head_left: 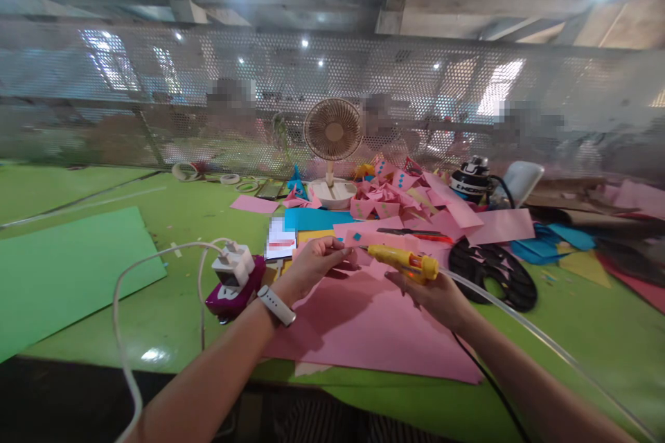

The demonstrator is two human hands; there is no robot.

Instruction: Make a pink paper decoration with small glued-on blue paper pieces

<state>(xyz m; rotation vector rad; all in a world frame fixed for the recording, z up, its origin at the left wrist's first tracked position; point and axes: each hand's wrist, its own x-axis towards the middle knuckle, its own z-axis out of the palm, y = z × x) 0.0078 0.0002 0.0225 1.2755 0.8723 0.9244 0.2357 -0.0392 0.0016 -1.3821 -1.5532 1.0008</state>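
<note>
a person's right hand [432, 294] grips a yellow glue gun [400, 261] over a green desk [174, 325], its nozzle aimed left at the fingertips of the left hand [322, 259]. the gun sits between the two hands, its tip just right of the left fingertips, above a large pink sheet [374, 329]. the left thumb and fingers are drawn close together near a pink strip [383, 241]; whether they pinch anything cannot be told. a clear rod [524, 324] trails near right; at the far side, a fan [333, 129] stands beside pink scraps [385, 195].
</note>
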